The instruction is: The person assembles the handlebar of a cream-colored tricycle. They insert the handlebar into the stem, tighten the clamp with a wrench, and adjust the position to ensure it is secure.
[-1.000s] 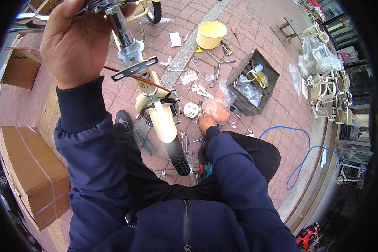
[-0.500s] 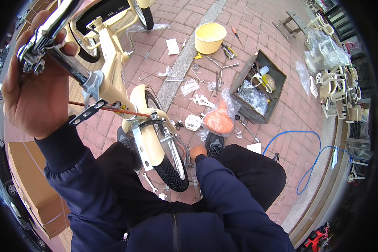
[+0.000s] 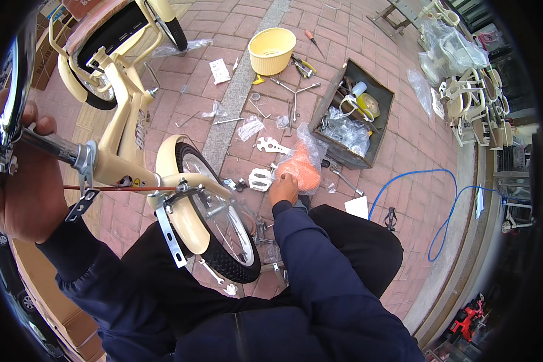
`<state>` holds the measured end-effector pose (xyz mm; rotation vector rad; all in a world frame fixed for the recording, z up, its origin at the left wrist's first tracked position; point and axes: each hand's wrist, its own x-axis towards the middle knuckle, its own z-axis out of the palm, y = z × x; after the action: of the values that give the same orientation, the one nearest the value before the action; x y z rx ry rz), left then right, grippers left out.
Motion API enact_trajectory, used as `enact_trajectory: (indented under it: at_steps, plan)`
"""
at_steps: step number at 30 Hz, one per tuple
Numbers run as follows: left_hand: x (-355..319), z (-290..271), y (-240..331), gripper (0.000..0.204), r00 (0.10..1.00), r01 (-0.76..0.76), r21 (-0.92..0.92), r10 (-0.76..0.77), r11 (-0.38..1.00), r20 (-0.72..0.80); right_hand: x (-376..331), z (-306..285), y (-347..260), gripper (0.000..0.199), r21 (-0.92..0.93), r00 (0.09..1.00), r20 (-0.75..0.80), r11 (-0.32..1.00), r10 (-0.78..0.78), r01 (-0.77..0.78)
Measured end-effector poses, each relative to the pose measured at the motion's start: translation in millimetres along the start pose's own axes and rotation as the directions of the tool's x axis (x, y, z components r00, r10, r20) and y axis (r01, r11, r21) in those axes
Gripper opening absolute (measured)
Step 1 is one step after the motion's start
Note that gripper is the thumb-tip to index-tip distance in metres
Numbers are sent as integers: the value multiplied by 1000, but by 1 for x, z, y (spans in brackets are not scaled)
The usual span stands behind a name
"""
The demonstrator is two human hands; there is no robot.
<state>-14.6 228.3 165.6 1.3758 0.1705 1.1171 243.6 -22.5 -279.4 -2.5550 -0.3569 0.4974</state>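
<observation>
My left hand (image 3: 30, 187) is curled round the chrome handlebar stem (image 3: 48, 146) of a cream bicycle, palm up, fingertips showing over the metal. The front wheel (image 3: 220, 226), under a cream mudguard (image 3: 190, 220), leans between my knees. My right hand (image 3: 283, 190) is closed, fingers bunched, at the near edge of an orange saddle (image 3: 300, 171) in bubble wrap. What its fingers hold, if anything, is hidden. Just left of it lies a white pedal (image 3: 260, 180). A white slotted flat wrench (image 3: 272, 145) rests beyond the pedal.
An open metal toolbox (image 3: 377, 140) stands right of the saddle. Farther off are a yellow basket (image 3: 273, 54), a three-way socket wrench (image 3: 295, 90) and a screwdriver (image 3: 313, 42). A blue hose (image 3: 404, 175) curves at right; a cardboard box (image 3: 54, 295) stands at left.
My right hand has moved from beside the wheel up to the saddle. My left hand and the handlebar have shifted left and down, and the bicycle's front end has turned and tilted.
</observation>
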Motion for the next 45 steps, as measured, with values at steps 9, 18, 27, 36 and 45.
enact_trajectory:
  at_steps: [9, 18, 27, 36, 45]
  plan:
    - [-12, -13, 14, 58, 991, 114, -54, -118, 992, -66, 77, -46, 41, 38, -243, 998, 5, 969, 55, -52]
    - [-20, 9, 14, 37, 982, 190, -90, -191, 978, 0, 157, -32, 135, 52, -341, 987, -83, 926, 140, -160]
    - [-21, 29, -7, 33, 990, -129, -59, 125, 990, -65, 160, -42, 173, 29, -621, 998, 63, 784, 19, 24]
    - [-18, 38, -21, 36, 979, -159, -63, 149, 985, -139, 175, -141, -13, 28, -505, 654, 737, 507, -167, 698]
    - [-36, 61, -26, 32, 982, -136, -137, 115, 981, -151, 12, -354, -216, 23, 718, 507, 252, 511, -824, 473]
